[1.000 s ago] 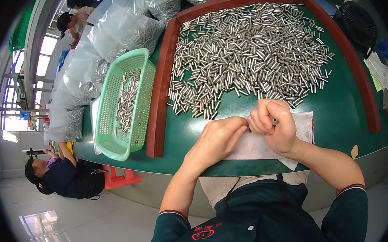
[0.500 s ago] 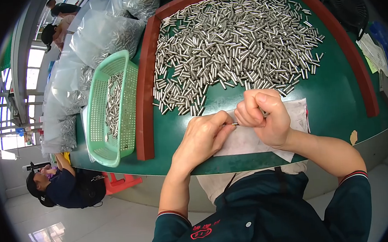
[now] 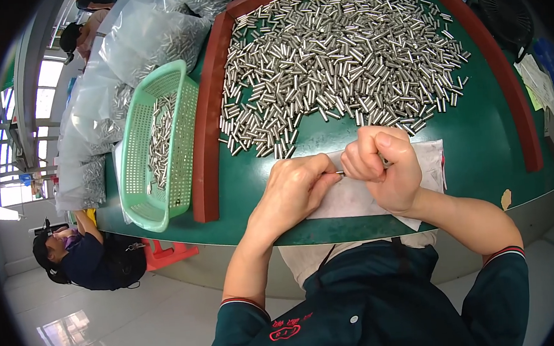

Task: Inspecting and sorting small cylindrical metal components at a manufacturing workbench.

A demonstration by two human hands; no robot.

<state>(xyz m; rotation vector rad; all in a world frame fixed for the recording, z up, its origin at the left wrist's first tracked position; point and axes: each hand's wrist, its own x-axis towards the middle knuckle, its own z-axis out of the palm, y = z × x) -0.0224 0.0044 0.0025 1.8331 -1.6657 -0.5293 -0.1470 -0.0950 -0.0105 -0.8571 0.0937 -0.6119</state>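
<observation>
A small metal pin (image 3: 340,173) shows between the thumb and fingertips of my left hand (image 3: 291,191), which is closed in a pinch. Close beside it on the right, my right hand (image 3: 386,168) is curled into a fist, its fingers near the pin's end. A small dark end shows inside that fist, but I cannot make out what it belongs to. Under both hands lies a pale, stained cloth (image 3: 428,169) on the green tabletop (image 3: 480,139). Beyond them spreads a large heap of loose, shiny metal pins (image 3: 340,59).
A red-brown raised border (image 3: 208,139) frames the heap. To its left stands a green plastic basket (image 3: 135,151) with more pins, and clear bags of pins (image 3: 146,44) behind. A black fan (image 3: 503,12) and papers (image 3: 535,84) are at right. A seated co-worker (image 3: 90,253) is at left.
The view has shifted slightly. Both hands keep nearly the same pose around the pin, close together over the cloth.
</observation>
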